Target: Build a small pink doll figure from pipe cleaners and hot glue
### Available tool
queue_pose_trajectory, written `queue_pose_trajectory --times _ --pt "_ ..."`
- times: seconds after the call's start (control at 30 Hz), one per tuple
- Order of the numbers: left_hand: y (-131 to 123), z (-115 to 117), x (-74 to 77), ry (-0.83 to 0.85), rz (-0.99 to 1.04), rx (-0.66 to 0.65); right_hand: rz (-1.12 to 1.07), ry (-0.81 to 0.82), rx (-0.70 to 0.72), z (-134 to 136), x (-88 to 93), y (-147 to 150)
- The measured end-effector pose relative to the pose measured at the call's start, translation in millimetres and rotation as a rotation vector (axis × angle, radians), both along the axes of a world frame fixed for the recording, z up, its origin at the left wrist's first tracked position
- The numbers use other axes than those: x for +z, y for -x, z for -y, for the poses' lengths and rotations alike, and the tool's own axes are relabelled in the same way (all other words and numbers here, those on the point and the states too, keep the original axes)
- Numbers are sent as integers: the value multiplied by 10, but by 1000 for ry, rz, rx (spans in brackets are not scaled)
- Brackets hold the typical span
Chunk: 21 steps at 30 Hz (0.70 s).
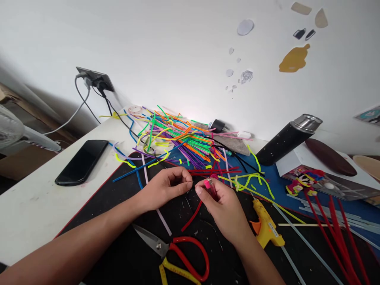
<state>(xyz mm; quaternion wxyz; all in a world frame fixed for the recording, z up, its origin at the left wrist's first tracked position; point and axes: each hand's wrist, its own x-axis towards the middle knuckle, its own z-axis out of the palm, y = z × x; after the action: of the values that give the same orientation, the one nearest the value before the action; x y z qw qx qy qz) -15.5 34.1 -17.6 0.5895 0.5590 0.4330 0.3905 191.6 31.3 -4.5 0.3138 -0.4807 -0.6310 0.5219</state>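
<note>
Nearest, scissors (pixel 170 247) with red and yellow handles are laid on a black mat (pixel 115 261), their blades pointed leftward. Just beyond, a pink-and-red lighter (pixel 211 191) is gripped in the right hand (pixel 225 208), its body wrapped by curled fingers and its metal top left exposed. Close beside it, the thumb and forefinger of the left hand (pixel 164 186) are brought together at the tips; whether anything thin is pinched there cannot be told. A red pipe cleaner (pixel 192 217) is seen on the mat between the hands. To the right, a yellow glue gun (pixel 265 225) is set down; to the left, a black smartphone (pixel 83 162) is placed on the white tabletop (pixel 26 209). Farther back, multicoloured pipe cleaners (pixel 181 138) are heaped, with a black vacuum flask (pixel 279 144) stationed to their right. Behind, plugs are fitted into a wall socket (pixel 95 78), and paper cutouts (pixel 295 59) are stuck to the white wall (pixel 166 47).
</note>
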Motion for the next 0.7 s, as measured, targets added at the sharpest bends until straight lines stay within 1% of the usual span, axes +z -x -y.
queue_pose_trajectory --times 0.17,0.33,0.4,0.43,0.5,0.6,0.63,0.7 --pt "19 5 1 -14 -20 -36 17 33 31 9 -22 14" --pt "13 5 23 -13 -21 -53 46 18 38 18 -26 27" --pt "18 1 43 -13 -13 -47 43 13 27 21 -26 21" --pt "28 -4 54 -16 -7 -24 34 13 14 19 -31 12" --pt "75 -28 72 -37 3 83 -7 23 -37 6 -48 -18" --pt "201 -101 82 -105 41 364 -149 76 -159 -43 -64 -91" --pt "250 -133 83 -121 90 464 -220 88 -206 -67 -56 -120" --pt "344 -201 90 -179 188 616 -370 80 -311 -124 -15 -181"
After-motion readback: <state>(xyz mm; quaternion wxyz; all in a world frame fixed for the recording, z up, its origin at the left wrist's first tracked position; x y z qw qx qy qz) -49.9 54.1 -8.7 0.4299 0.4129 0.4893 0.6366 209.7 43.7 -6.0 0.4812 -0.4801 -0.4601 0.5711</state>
